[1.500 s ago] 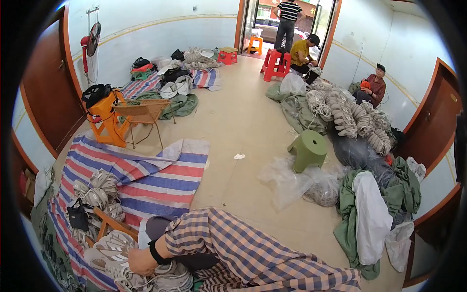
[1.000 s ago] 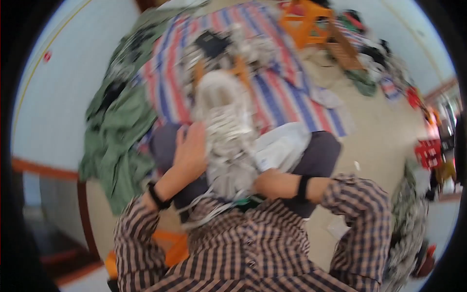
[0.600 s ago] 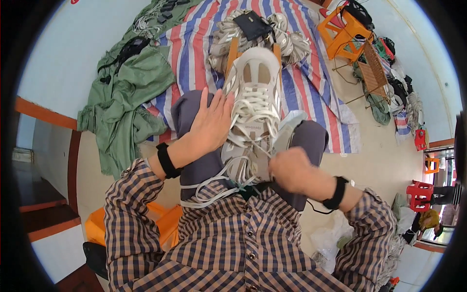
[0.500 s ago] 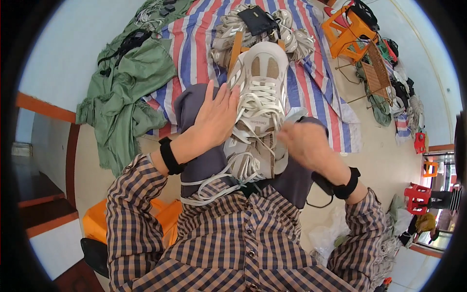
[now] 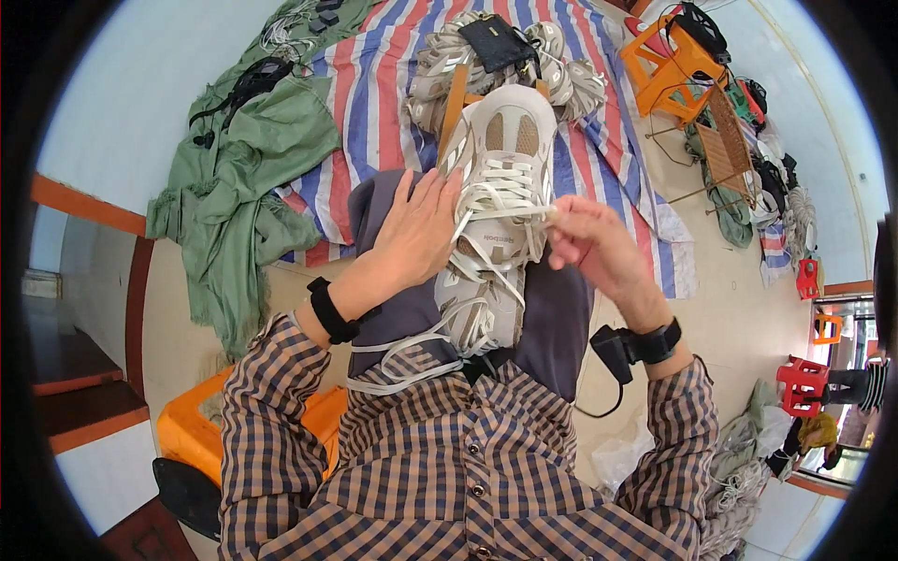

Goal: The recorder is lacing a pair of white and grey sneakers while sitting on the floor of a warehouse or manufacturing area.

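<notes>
A beige and white sneaker lies over my thighs with its toe pointing away from me. White laces cross its tongue. My left hand rests flat along the sneaker's left side, fingers stretched out. On the right, my right hand pinches a white shoelace between thumb and fingertips, drawing it taut sideways across the tongue. Closer to my body, a second sneaker sits in my lap, partly under the first. Loose white laces trail from it over my left thigh and shirt.
Beyond my knees, several sneakers are piled under a black pouch on a striped sheet. Green cloth lies left. An orange stool and a wicker chair stand right. Another orange stool is by my left elbow.
My right hand has moved up beside the sneaker's laces and now pulls one lace out to the right. My left hand stays against the sneaker's side.
</notes>
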`<action>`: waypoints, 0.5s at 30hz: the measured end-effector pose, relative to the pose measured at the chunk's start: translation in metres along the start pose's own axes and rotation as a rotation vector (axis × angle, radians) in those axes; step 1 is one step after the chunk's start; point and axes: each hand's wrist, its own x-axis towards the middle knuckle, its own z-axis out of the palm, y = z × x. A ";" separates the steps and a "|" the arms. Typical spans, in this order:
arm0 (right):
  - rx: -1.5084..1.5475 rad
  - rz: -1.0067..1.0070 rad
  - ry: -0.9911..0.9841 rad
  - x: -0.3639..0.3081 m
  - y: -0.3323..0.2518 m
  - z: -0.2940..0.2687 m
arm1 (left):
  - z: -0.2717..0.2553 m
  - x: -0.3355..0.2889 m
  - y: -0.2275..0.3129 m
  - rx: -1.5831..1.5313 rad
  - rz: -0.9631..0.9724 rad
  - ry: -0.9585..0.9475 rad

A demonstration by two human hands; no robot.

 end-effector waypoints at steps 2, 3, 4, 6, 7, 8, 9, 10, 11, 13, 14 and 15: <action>-0.059 0.059 -0.047 0.002 -0.012 0.004 | 0.001 -0.001 -0.002 -0.013 -0.013 -0.002; -0.118 0.126 -0.095 0.002 -0.015 0.004 | 0.001 -0.001 -0.002 -0.011 -0.002 0.000; -0.237 0.141 -0.059 0.003 -0.011 0.002 | 0.000 -0.003 -0.002 -0.048 0.004 0.027; -0.384 0.001 0.012 0.003 -0.005 0.001 | -0.005 -0.007 0.000 -0.080 0.012 0.054; -0.531 -0.132 0.082 0.003 -0.002 -0.001 | -0.009 -0.011 0.001 -0.128 -0.012 0.071; -0.531 -0.135 0.098 0.000 0.001 -0.008 | -0.014 -0.011 0.003 -0.183 -0.025 0.089; -0.618 -0.125 0.118 -0.003 0.005 -0.020 | -0.021 -0.012 0.002 -0.187 -0.016 0.085; -0.705 -0.113 0.137 -0.005 0.010 -0.028 | -0.029 -0.013 0.000 -0.358 -0.055 0.108; -0.703 -0.110 0.144 -0.005 0.018 -0.031 | -0.032 -0.014 -0.001 -0.528 -0.097 0.130; -0.760 -0.093 0.132 -0.004 0.035 -0.032 | -0.027 -0.009 0.004 -0.570 -0.141 0.254; -0.762 -0.128 0.154 -0.003 0.037 -0.026 | -0.027 -0.007 0.003 -0.711 -0.207 0.199; -0.760 -0.129 0.148 0.000 0.036 -0.021 | -0.025 -0.004 0.002 -0.850 -0.273 0.145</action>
